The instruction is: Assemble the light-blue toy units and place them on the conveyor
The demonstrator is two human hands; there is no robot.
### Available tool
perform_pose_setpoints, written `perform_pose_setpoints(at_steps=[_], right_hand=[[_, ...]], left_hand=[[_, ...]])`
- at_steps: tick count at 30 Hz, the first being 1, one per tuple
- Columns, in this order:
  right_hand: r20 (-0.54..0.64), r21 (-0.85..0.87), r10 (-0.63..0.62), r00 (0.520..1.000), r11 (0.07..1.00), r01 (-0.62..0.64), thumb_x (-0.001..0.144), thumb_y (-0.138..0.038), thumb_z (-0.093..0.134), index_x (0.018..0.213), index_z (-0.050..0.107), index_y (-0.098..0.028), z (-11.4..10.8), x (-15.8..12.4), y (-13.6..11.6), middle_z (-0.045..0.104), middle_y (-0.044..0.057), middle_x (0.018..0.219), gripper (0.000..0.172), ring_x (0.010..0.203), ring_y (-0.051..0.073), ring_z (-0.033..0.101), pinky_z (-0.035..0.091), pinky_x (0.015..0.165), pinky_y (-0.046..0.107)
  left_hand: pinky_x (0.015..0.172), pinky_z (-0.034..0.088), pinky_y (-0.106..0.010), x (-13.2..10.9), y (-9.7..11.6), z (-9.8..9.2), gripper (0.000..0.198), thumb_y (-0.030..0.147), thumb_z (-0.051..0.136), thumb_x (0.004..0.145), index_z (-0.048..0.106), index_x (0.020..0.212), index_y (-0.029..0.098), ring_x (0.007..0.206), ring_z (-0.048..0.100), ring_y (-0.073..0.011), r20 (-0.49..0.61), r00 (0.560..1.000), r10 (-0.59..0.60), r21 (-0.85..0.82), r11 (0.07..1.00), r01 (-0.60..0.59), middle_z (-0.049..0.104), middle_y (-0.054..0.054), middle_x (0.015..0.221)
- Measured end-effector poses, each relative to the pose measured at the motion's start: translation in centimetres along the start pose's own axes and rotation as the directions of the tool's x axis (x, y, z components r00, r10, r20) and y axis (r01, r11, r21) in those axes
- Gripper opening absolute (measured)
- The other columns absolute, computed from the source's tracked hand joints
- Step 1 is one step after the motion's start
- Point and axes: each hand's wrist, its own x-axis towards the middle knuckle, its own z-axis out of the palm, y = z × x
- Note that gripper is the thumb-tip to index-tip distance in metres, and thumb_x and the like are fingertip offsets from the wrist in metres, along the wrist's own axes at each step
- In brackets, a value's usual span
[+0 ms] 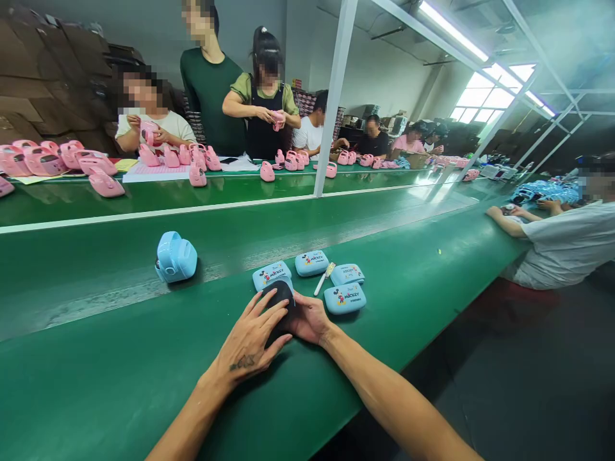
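Observation:
Between my two hands is a rounded item with a black face and a light-blue edge (pixel 280 310); its exact kind is hard to make out. My left hand (pixel 252 333) lies over its black side, fingers wrapped across it. From the right, my right hand (pixel 310 318) grips the same item, its fingers partly hidden behind. Just beyond are light-blue shells with a Mickey print: one (pixel 270 274) partly covered by the held item, another (pixel 311 262), an upside-down one (pixel 348 274) and a nearer one (pixel 344 298). A small white-handled brush (pixel 323 280) lies among them.
A blue handled device (pixel 176 257) stands on the sunken conveyor belt (pixel 120 288) to the left. Across it, several co-workers handle pink devices (pixel 103 184) along a bench. A metal post (pixel 331 109) rises there. At right sits a person in a white shirt (pixel 571 237).

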Motion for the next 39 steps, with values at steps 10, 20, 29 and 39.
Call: perform_pose_setpoints(at_steps=[10, 20, 29, 39], right_hand=[[0.037, 0.081, 0.12, 0.992, 0.989, -0.123, 0.093, -0.038, 0.046, 0.115, 0.064, -0.015, 0.3, -0.3, -0.8, 0.076, 0.01, 0.1, 0.037, 0.088, 0.023, 0.068, 0.056, 0.09, 0.046], [0.037, 0.116, 0.126, 0.991, 0.985, -0.129, 0.094, -0.034, 0.047, 0.119, 0.063, -0.015, 0.5, -0.4, -0.7, 0.076, 0.009, 0.1, 0.036, 0.085, 0.022, 0.068, 0.055, 0.091, 0.046], [0.07, 0.159, 0.064, 0.995, 0.984, -0.074, 0.086, -0.023, 0.059, 0.114, 0.064, -0.019, 0.0, -0.5, -0.5, 0.073, 0.002, 0.095, 0.028, 0.074, 0.013, 0.063, 0.056, 0.073, 0.029], [0.07, 0.137, 0.049, 0.996, 0.989, -0.059, 0.089, -0.026, 0.055, 0.12, 0.062, -0.02, 0.2, -0.9, -0.7, 0.074, 0.006, 0.111, 0.033, 0.092, 0.02, 0.067, 0.054, 0.09, 0.042]], left_hand=[[0.119, 0.035, -0.057, -0.5, -0.4, -0.5, 0.044, 0.03, 0.067, 0.089, 0.062, 0.132, 0.02, 0.136, 0.053, -0.0318, -0.141, 0.985, 0.095, 0.102, 0.992, -0.081, 0.069, -0.01, 0.134], [0.121, 0.029, -0.062, -0.6, -1.2, -1.0, 0.04, 0.028, 0.063, 0.089, 0.063, 0.129, 0.019, 0.144, 0.044, -0.0346, -0.073, 0.99, 0.122, 0.14, 0.984, -0.11, 0.064, -0.008, 0.142], [0.118, 0.034, -0.06, -0.6, 0.3, 0.5, 0.049, 0.027, 0.066, 0.087, 0.062, 0.136, 0.022, 0.133, 0.054, -0.0329, -0.133, 0.989, 0.069, 0.089, 0.994, -0.058, 0.07, -0.008, 0.133], [0.122, 0.027, -0.06, -0.9, -0.9, -0.2, 0.055, 0.024, 0.06, 0.089, 0.052, 0.144, 0.02, 0.149, 0.037, -0.0314, -0.1, 0.992, 0.081, 0.007, 0.997, -0.081, 0.056, -0.01, 0.15]])
